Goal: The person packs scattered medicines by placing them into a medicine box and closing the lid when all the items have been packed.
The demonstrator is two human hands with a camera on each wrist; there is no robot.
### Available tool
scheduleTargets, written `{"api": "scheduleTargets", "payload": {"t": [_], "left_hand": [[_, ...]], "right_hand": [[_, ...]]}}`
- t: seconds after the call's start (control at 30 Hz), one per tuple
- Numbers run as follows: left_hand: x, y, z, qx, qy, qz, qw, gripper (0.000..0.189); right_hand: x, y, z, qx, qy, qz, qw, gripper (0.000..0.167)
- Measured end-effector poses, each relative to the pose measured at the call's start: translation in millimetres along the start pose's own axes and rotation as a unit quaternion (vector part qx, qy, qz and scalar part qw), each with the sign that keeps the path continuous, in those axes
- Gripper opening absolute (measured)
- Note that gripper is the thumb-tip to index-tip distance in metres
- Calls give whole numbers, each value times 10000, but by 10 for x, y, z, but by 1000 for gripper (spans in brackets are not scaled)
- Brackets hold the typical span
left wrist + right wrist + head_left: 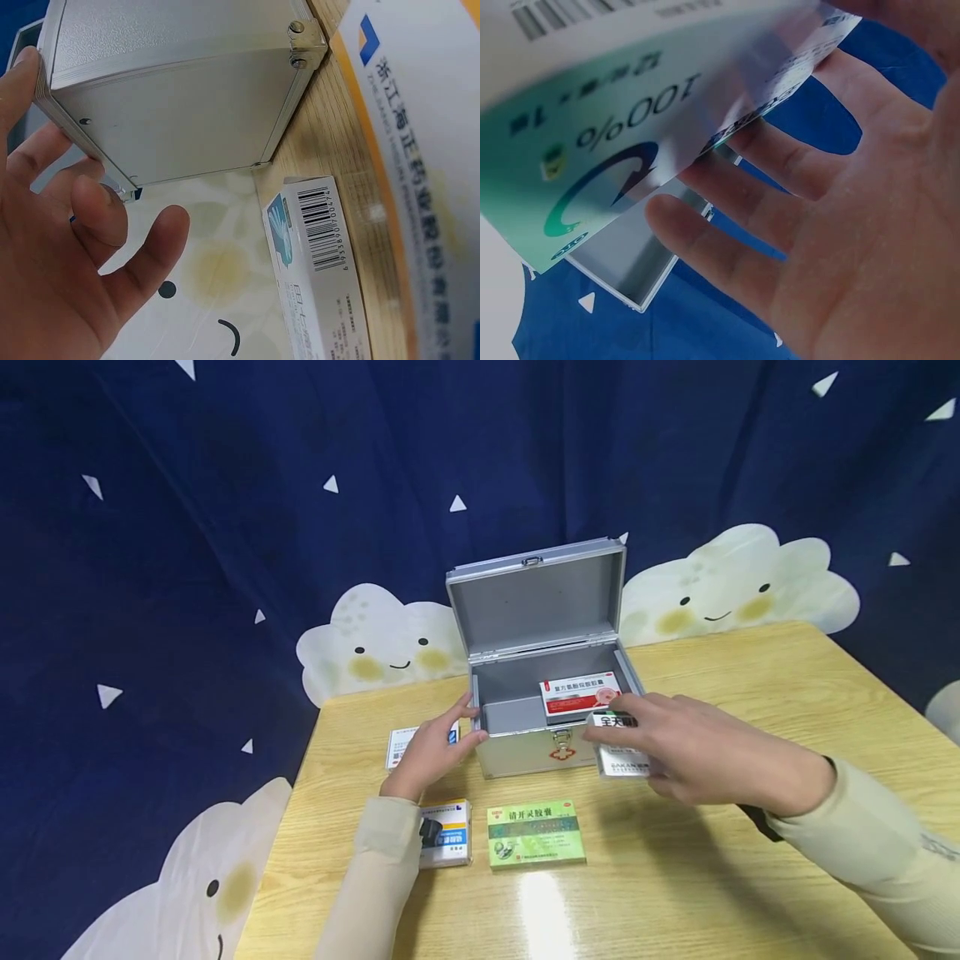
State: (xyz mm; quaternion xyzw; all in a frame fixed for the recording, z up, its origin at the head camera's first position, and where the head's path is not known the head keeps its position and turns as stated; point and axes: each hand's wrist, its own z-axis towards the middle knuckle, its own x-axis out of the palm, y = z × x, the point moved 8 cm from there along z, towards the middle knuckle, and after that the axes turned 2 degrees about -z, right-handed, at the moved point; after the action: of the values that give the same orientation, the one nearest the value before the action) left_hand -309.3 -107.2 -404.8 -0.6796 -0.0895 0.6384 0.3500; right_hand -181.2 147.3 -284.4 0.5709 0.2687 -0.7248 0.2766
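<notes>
Apparently packs the metal case (517,758), pinching the white-and-green box (622,760) in the right hand (693,747) near its front rim, touching its left rim with loosely spread left hand (433,750), and probably needs next to lower inside, beside the red-and-white box (577,696).

Left wrist view: the left hand (60,262) is spread at the side of a silver metal case (180,124), with fingertips touching its rim (56,116); two digits stand clear of the case. A corner bracket (307,45) carrying two domed rivets is fitted at the base. A white carton (326,262), barcode exposed, lies on the wood-grain tabletop (311,124), near the case but apart. A second carton (427,127), white with an orange edge and dark Chinese lettering, is cut off at right. Backdrop: a smiling cloud (232,277), partly hidden.
</notes>
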Motion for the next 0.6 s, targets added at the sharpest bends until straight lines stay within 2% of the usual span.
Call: {"api": "scheduleTargets", "payload": {"t": [0.1,0.33,0.6], "left_hand": [[-4,-8,9,38,-1,36,10000,70],[-16,-15,33,36,-29,19,10000,67],[5,16,23,-139,6,23,9999,69]], "right_hand": [[-4,-7,29,20,51,9,10000,76],[-56,-37,100,-109,-140,-13,9998,74],[-35,-113,173,-153,-133,5,9998,78]]}}
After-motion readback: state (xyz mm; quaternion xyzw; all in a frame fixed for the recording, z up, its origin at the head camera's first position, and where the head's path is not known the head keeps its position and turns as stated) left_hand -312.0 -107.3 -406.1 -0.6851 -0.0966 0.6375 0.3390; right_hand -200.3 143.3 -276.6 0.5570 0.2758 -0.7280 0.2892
